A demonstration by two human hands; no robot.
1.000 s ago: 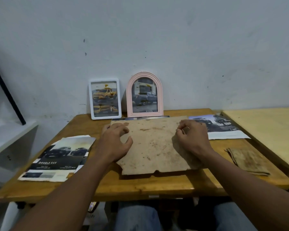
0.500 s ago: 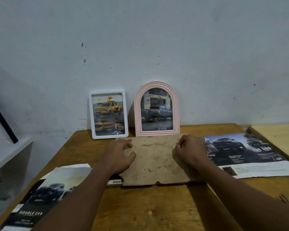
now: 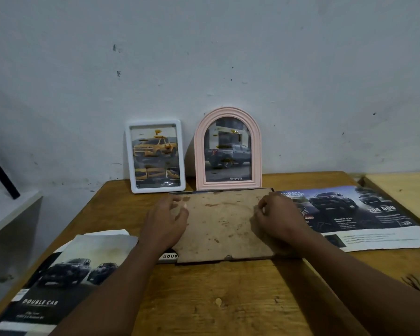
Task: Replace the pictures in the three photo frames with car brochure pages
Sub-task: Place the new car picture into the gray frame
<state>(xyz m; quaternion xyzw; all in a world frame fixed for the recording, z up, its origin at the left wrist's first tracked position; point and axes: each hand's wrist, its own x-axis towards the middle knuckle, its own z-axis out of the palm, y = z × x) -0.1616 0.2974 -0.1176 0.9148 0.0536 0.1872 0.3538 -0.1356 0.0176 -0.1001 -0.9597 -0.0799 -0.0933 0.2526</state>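
Brown backing board under left hand, right hand, frame mostly hidden

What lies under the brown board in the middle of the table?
Under the brown board a printed page sticks out at its near left corner, showing the letters DOUB. The rest is hidden by the board.

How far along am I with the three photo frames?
Two look done: the white frame and the pink frame stand against the wall showing car pages. In hand: the third frame lies face down, left hand and right hand on its brown back. Still to do: closing it and standing it up; its picture is hidden.
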